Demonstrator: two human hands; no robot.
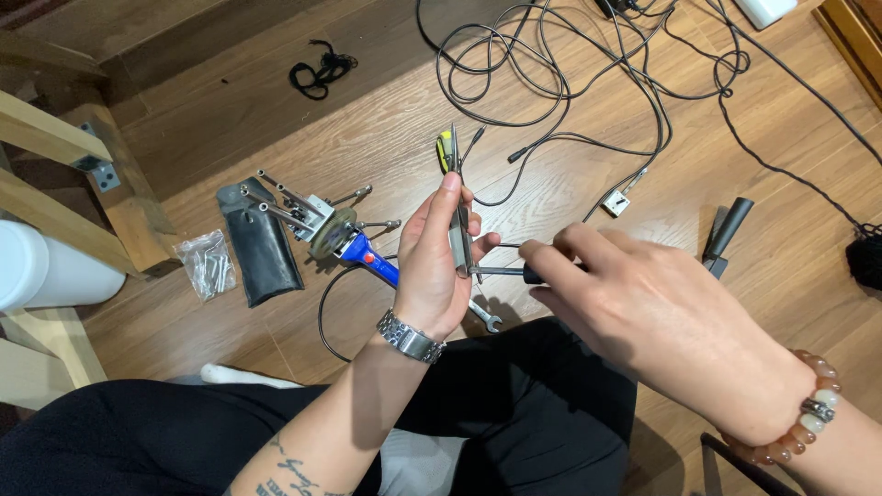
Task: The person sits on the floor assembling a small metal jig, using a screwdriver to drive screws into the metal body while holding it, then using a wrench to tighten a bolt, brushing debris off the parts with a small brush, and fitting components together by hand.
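- The wooden floor (276,119) is lying under everything, with black cables (570,83) looping across it.
- The right hand (643,317) is gripping a screwdriver (503,271), its tip touching the metal strip.
- The left hand (436,266) is clamping a narrow metal strip (457,220) upright, above the lap.
- A blue-handled tool (354,248) is resting on the floor beside a black pouch (262,243).
- A small wrench (485,317) is lying just below the left hand.

Glossy wood-grain floor (276,138), matt black pouch (262,246), shiny metal wrench (485,317).
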